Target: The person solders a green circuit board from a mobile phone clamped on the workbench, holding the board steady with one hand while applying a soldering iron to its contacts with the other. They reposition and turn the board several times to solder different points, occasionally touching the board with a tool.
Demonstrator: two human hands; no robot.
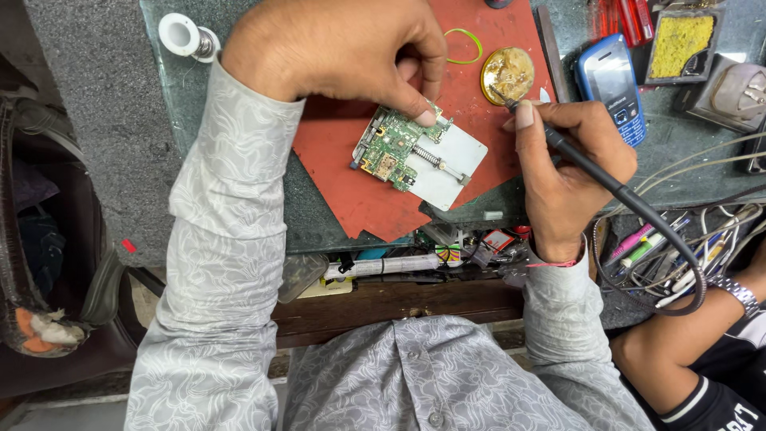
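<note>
Grey patterned shirt sleeves (227,263) are filling the bottom of the frame, closest to the lens, and running up to both hands. At upper centre the left hand (335,48) is curling downward, its thumb and fingertips (420,114) pressing on the top edge of a green circuit board (395,144). That board is sitting clamped in a white metal holder (447,172), which is lying on a red mat (351,183) in the middle of the frame. To the right of centre the right hand (566,172) is closing around a black soldering iron (558,144) in a pen grip, thumb on top, with the tip pointing up-left and touching a round brass tin of flux (507,74) just above the holder. The iron's black cable (670,239) is looping down toward the lower right. A green rubber band (465,46) is lying on the mat beside the tin. Further right a blue mobile phone (613,84) is resting on the glass bench (319,231), and a yellow sponge in a tray (678,44) is sitting at the upper right. A white solder spool (185,36) is standing at the upper left. Another person's arm with a wristwatch (738,294) is reaching in at the lower right.
</note>
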